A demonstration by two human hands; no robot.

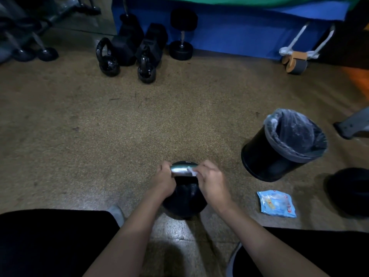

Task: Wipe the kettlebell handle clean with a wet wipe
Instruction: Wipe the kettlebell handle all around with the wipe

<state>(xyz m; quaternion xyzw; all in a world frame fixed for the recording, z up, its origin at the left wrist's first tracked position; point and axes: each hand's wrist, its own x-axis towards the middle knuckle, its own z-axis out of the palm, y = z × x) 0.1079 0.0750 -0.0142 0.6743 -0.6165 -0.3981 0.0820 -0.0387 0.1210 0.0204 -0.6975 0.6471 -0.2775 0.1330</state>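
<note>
While the black kettlebell (183,204) stands on the speckled floor (119,136) between the person's knees, its grey handle (179,170) is held at both ends. The left end is grasped by the left hand (164,180), with the fingers (165,167) curled around the bar. A white wet wipe (192,172) is pinched against the right end by the right hand (211,182). A blue wipe packet (276,203) lies on the floor to the right, near a lined black bin (279,146).
</note>
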